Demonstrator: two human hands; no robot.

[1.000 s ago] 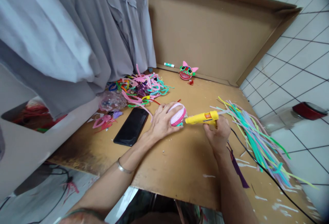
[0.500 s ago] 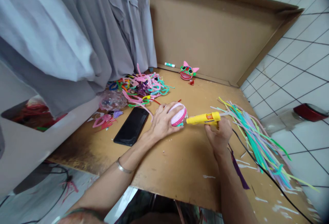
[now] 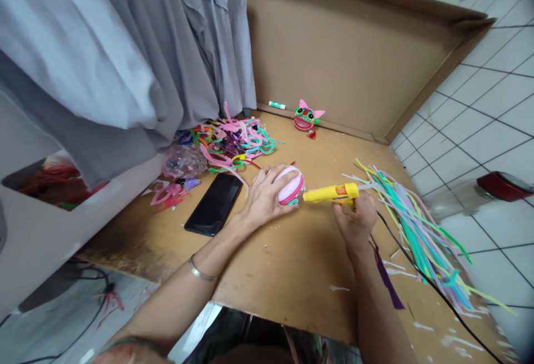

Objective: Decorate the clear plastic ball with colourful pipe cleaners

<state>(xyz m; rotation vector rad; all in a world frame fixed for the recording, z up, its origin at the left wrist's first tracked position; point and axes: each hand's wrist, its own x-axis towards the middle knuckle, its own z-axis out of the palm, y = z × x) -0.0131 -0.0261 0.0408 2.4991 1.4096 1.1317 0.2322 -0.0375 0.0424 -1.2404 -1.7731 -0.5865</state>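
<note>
My left hand (image 3: pixel 266 192) is closed around a small rounded craft piece (image 3: pixel 291 186), wound in pale pink with a bright pink band and a bit of teal below. In my right hand (image 3: pixel 359 214) is a yellow hot glue gun (image 3: pixel 329 192), its nozzle pointing left and at or very near the craft piece's right side. A clear glue stick (image 3: pixel 367 186) sticks out of the gun's back end. The gun's trigger is hidden by my fingers. From below that hand a black cord runs toward the lower right.
A black phone (image 3: pixel 213 203) lies left of my left hand. Behind it are tangled pipe cleaners (image 3: pixel 237 137) and a clear plastic bag (image 3: pixel 183 160). Long pastel pipe cleaners (image 3: pixel 417 230) and a purple tassel (image 3: pixel 387 278) lie right. A finished-looking animal head (image 3: pixel 304 118) and a glue-stick tube (image 3: pixel 277 106) sit behind.
Both hands, the craft piece and the glue gun stay almost in place. The view has shifted very slightly.
</note>
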